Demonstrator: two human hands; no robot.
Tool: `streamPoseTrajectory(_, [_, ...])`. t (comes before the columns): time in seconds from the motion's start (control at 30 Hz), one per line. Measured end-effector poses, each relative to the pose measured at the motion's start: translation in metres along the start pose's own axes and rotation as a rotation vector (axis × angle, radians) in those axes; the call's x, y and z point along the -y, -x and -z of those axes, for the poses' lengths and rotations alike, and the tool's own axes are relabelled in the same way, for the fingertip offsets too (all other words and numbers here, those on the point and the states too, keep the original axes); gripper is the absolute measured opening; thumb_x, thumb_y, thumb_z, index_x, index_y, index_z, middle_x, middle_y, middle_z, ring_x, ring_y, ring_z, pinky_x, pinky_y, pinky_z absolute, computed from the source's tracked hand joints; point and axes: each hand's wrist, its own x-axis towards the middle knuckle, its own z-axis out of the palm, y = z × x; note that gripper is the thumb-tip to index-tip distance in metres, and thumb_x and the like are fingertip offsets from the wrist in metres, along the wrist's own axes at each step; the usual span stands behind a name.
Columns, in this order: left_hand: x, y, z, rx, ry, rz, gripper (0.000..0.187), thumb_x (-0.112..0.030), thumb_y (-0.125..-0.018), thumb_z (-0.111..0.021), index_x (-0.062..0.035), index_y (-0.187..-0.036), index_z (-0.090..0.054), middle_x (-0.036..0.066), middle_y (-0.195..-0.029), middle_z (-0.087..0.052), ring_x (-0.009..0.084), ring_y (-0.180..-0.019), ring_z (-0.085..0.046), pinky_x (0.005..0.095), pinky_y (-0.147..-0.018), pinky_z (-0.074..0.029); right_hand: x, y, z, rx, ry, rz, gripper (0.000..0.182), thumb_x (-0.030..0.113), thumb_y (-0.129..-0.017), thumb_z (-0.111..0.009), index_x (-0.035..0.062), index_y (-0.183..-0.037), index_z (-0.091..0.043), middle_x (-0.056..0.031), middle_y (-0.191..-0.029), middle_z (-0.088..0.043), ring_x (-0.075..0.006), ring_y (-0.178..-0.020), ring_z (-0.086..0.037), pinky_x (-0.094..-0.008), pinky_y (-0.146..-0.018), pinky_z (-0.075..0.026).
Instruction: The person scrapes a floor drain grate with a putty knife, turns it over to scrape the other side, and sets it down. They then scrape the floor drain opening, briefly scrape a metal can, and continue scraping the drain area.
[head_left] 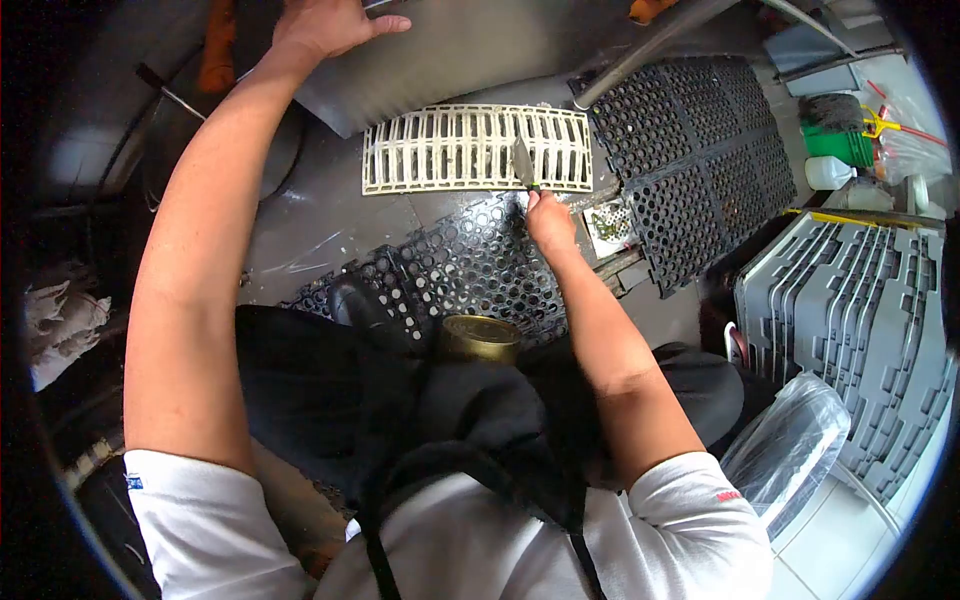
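Note:
My right hand [552, 222] is closed round the handle of a scraper [523, 165]. Its flat metal blade lies over a cream slatted plastic grate [455, 150], towards the grate's right half. The grate rests on the dark floor beside a black perforated rubber mat [470, 265], and its slats look stained. At the top edge of the view, my left hand [325, 25] rests against a large stainless steel panel [430, 60] with the thumb stretched out; its other fingers are partly out of view.
A gold tin [480, 338] stands between my legs. A floor drain [610, 228] with debris lies right of my right hand. More black matting [690, 150] and a metal leg [650, 50] are beyond. Stacked grey plastic racks [850, 340], a white jug [830, 173] and a green container [845, 145] stand right.

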Motion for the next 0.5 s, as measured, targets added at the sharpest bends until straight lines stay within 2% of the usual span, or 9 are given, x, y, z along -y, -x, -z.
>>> streamPoseTrajectory(0.1, [0.001,-0.001,0.0,-0.002,0.002,-0.002,0.132,-0.076,-0.064,-0.073,-0.0218,-0.16,-0.001,0.027,-0.163,-0.005,0.0446,-0.151,0.0,0.0622,-0.119,0.0,0.0,0.008,-0.003,0.05,0.037,-0.036,0.048,0.045,-0.102,-0.04,0.0049,-0.118,-0.061,-0.0262,-0.113,-0.067,-0.0469,-0.106,-0.064,-0.0556,-0.094,-0.049])
streamPoseTrajectory(0.23, [0.002,0.002,-0.002,-0.006,0.017,-0.013,0.131,-0.076,-0.064,-0.073,-0.0219,-0.16,-0.001,0.027,-0.163,-0.005,0.0445,-0.151,0.0,0.0624,-0.119,0.0,-0.013,-0.005,-0.026,0.032,-0.077,0.002,0.049,0.044,-0.101,-0.042,0.0027,-0.115,-0.064,-0.0284,-0.116,-0.065,-0.0473,-0.108,-0.062,-0.0546,-0.097,-0.047])
streamPoseTrajectory(0.27, [0.002,0.002,0.0,-0.013,0.021,-0.014,0.13,-0.075,-0.065,-0.073,-0.0219,-0.16,-0.001,0.027,-0.163,-0.005,0.0445,-0.151,0.0,0.0624,-0.119,0.0,-0.018,-0.008,-0.026,0.068,-0.14,-0.021,0.05,0.043,-0.102,-0.042,0.0014,-0.117,-0.064,-0.0282,-0.118,-0.064,-0.0462,-0.11,-0.061,-0.0521,-0.098,-0.047])
streamPoseTrajectory(0.37, [-0.001,0.003,0.004,0.017,-0.015,0.018,0.129,-0.074,-0.066,-0.073,-0.0218,-0.16,-0.001,0.027,-0.163,-0.005,0.044,-0.151,0.0,0.0622,-0.119,0.0,-0.033,-0.019,-0.022,0.09,-0.271,0.067,0.053,0.045,-0.102,-0.042,-0.0015,-0.111,-0.066,-0.0292,-0.104,-0.068,-0.0448,-0.104,-0.063,-0.0481,-0.09,-0.049])
streamPoseTrajectory(0.4, [0.0,0.004,0.002,0.004,0.007,0.007,0.129,-0.073,-0.066,-0.073,-0.0218,-0.16,-0.001,0.027,-0.163,-0.005,0.0439,-0.151,-0.001,0.0622,-0.119,-0.001,-0.038,-0.022,-0.021,0.102,-0.288,0.03,0.055,0.046,-0.101,-0.042,-0.004,-0.111,-0.065,-0.0261,-0.096,-0.069,-0.039,-0.09,-0.067,-0.0459,-0.082,-0.05])
streamPoseTrajectory(0.43, [0.002,0.004,0.0,-0.009,0.028,-0.003,0.129,-0.073,-0.067,-0.074,-0.0217,-0.16,-0.001,0.026,-0.163,-0.005,0.0437,-0.151,-0.001,0.0623,-0.119,-0.001,-0.043,-0.025,-0.018,0.167,-0.414,0.047,0.054,0.048,-0.101,-0.042,-0.0003,-0.107,-0.066,-0.0174,-0.079,-0.066,-0.0282,-0.062,-0.063,-0.0433,-0.06,-0.05])
streamPoseTrajectory(0.5, [0.005,0.003,-0.002,-0.025,0.048,-0.013,0.129,-0.072,-0.067,-0.074,-0.0217,-0.16,-0.001,0.026,-0.163,-0.006,0.0435,-0.151,-0.001,0.0623,-0.119,-0.001,-0.042,-0.033,0.003,0.436,-0.545,-0.14,0.05,0.05,-0.102,-0.042,0.0043,-0.1,-0.064,-0.0073,-0.064,-0.055,-0.0179,-0.043,-0.046,-0.0368,-0.041,-0.037])
